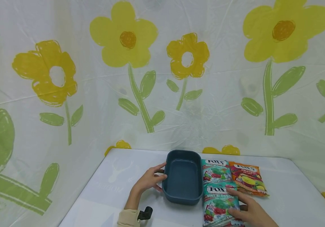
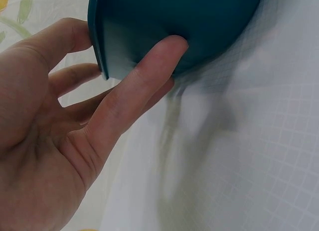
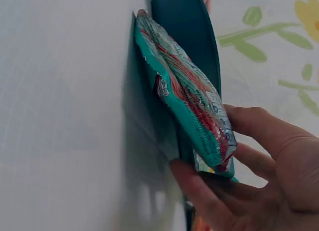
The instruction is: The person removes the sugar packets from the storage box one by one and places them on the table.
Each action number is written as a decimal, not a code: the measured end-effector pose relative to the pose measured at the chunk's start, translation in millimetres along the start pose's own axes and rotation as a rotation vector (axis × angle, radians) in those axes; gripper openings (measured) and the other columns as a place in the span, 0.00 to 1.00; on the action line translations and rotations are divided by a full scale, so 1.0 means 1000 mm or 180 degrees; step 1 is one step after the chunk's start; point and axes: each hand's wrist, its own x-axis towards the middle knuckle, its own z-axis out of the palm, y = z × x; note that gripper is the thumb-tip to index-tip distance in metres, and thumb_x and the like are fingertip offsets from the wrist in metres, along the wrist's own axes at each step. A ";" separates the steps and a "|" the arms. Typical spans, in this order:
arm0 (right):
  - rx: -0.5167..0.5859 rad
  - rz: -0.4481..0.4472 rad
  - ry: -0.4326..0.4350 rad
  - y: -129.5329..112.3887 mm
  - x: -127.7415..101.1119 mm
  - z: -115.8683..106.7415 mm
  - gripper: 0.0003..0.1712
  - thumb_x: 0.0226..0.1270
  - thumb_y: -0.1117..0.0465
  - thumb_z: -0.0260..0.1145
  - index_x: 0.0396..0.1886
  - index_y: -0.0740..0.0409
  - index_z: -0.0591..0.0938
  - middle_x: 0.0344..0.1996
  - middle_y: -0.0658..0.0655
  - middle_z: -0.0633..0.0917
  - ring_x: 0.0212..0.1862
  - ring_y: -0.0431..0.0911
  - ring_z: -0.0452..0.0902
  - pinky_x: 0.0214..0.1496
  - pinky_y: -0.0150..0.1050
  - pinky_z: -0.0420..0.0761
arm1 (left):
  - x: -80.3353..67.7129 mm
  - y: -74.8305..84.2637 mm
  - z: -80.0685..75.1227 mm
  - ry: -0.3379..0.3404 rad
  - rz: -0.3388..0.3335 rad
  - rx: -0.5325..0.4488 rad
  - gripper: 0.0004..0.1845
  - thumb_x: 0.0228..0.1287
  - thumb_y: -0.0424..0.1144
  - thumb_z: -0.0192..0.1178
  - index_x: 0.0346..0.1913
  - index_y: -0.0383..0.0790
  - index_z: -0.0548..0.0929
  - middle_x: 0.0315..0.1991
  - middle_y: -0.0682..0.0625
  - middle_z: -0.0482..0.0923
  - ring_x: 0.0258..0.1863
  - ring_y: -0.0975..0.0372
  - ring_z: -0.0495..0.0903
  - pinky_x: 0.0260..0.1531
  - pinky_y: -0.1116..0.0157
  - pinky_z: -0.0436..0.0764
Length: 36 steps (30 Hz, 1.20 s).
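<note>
A dark blue rectangular bin (image 1: 183,199) stands on the table, its inside bare. My left hand (image 1: 151,178) touches the bin's left side, fingers spread along the outer wall; the left wrist view shows fingertips against the wall and rim. My right hand (image 1: 250,209) holds a teal Fox's Mint Blossom candy bag (image 1: 217,203) at its right edge. In the right wrist view, that bag (image 3: 182,91) slants between the fingers over a shadow. Behind it, a second Mint Blossom bag (image 1: 215,171) lies against the bin's right side.
An orange Fox's Fruits candy bag (image 1: 248,179) lies right of the rear Mint Blossom bag. The white table (image 1: 105,189) is backed by a flower-printed sheet (image 1: 208,126) on the far and left sides. A small black device (image 1: 145,213) sits at the left sleeve.
</note>
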 end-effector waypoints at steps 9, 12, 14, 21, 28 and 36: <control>-0.0821 0.0362 0.0639 0.000 0.001 0.006 0.52 0.54 0.39 0.73 0.73 0.55 0.65 0.63 0.72 0.72 0.48 0.54 0.81 0.46 0.50 0.86 | 0.000 0.002 -0.001 -0.0017 0.0020 0.0019 0.34 0.71 0.41 0.57 0.76 0.42 0.59 0.67 0.29 0.67 0.56 0.44 0.80 0.26 0.56 0.89; -0.1016 0.0463 0.0751 -0.001 0.001 0.008 0.53 0.50 0.37 0.74 0.72 0.54 0.67 0.61 0.70 0.76 0.46 0.52 0.82 0.44 0.50 0.86 | 0.000 0.002 -0.001 -0.0008 -0.0011 0.0034 0.34 0.71 0.41 0.58 0.76 0.43 0.59 0.67 0.30 0.67 0.56 0.45 0.80 0.27 0.56 0.89; -0.1106 0.0447 0.0757 -0.001 0.001 0.009 0.51 0.51 0.37 0.74 0.71 0.55 0.68 0.60 0.69 0.77 0.46 0.52 0.82 0.44 0.51 0.86 | 0.000 0.001 0.000 -0.0005 -0.0031 0.0036 0.34 0.70 0.41 0.58 0.76 0.44 0.59 0.67 0.30 0.67 0.56 0.45 0.80 0.27 0.56 0.89; -0.1247 0.0180 0.0704 0.003 -0.002 0.009 0.42 0.58 0.45 0.72 0.68 0.58 0.71 0.58 0.68 0.79 0.45 0.54 0.83 0.45 0.55 0.85 | -0.002 0.004 -0.002 -0.0013 0.0001 -0.0016 0.34 0.71 0.40 0.58 0.76 0.42 0.59 0.66 0.29 0.67 0.56 0.44 0.80 0.27 0.53 0.89; -0.1312 0.0164 0.0763 0.002 -0.004 0.011 0.42 0.57 0.45 0.73 0.67 0.57 0.72 0.58 0.66 0.79 0.45 0.51 0.82 0.45 0.53 0.85 | -0.002 0.005 -0.003 -0.0041 0.0013 -0.0009 0.35 0.71 0.41 0.58 0.76 0.43 0.59 0.66 0.29 0.68 0.58 0.44 0.79 0.27 0.52 0.88; -0.1862 -0.0142 0.1372 -0.010 -0.003 0.004 0.43 0.60 0.36 0.67 0.67 0.59 0.72 0.59 0.68 0.79 0.48 0.58 0.81 0.45 0.56 0.85 | 0.002 0.004 -0.003 0.0317 0.0054 0.0495 0.32 0.72 0.48 0.57 0.74 0.43 0.63 0.64 0.33 0.73 0.55 0.45 0.81 0.28 0.55 0.89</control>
